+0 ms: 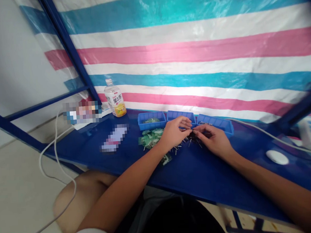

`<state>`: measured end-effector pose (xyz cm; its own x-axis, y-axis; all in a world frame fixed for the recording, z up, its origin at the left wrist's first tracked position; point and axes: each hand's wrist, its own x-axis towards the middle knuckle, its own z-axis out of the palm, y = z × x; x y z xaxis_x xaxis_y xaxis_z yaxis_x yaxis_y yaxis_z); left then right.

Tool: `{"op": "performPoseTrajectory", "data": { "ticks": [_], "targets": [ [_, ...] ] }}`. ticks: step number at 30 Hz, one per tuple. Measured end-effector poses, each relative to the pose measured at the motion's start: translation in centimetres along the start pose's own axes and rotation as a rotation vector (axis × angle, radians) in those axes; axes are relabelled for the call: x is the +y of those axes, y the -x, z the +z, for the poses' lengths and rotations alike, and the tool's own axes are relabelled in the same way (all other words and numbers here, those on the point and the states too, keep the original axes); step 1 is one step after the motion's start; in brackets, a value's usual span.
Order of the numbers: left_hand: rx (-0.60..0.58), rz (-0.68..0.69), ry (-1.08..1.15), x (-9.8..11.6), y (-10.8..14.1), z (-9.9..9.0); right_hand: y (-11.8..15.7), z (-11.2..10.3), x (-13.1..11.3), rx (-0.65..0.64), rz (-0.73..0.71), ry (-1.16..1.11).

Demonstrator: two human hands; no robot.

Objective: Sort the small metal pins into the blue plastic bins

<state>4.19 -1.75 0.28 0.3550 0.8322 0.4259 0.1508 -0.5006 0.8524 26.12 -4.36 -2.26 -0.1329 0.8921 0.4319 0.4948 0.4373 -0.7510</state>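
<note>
Over the blue table, my left hand [176,131] and my right hand [211,135] meet fingertip to fingertip, in front of the blue trays. Both are closed in a pinch; whatever lies between the fingertips is too small to make out. Below them are scattered thin metal pins with dark parts [190,142]. A pile of green pieces [151,138] lies left of my left hand. The left blue tray [152,125] holds some greenish pieces. The middle tray [180,113] is partly hidden by my left hand, the right tray [227,127] by my right hand.
A drink bottle [115,101] stands at the back left, with a blurred flat item [114,138] in front of it. A white oval object [277,157] lies on the right of the blue table [191,178]. White cables run at both sides; a striped sheet hangs behind.
</note>
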Motion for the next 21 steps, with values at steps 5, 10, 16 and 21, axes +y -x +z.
{"op": "performPoseTrajectory", "data": {
  "ticks": [5, 10, 16, 21],
  "targets": [
    [-0.017, -0.035, 0.121, -0.1, -0.1, -0.1, -0.3, 0.0, -0.1, -0.066, -0.057, 0.111],
    [-0.009, -0.068, 0.203, -0.3, -0.3, 0.0, -0.2, 0.1, -0.4, -0.136, -0.092, 0.104],
    [0.026, -0.027, -0.012, -0.4, -0.2, -0.3, -0.6, 0.3, -0.8, -0.101, 0.049, -0.045],
    [0.027, 0.025, -0.275, -0.8, -0.2, -0.5, -2.2, 0.7, 0.0, -0.065, 0.188, -0.170]
  ]
}}
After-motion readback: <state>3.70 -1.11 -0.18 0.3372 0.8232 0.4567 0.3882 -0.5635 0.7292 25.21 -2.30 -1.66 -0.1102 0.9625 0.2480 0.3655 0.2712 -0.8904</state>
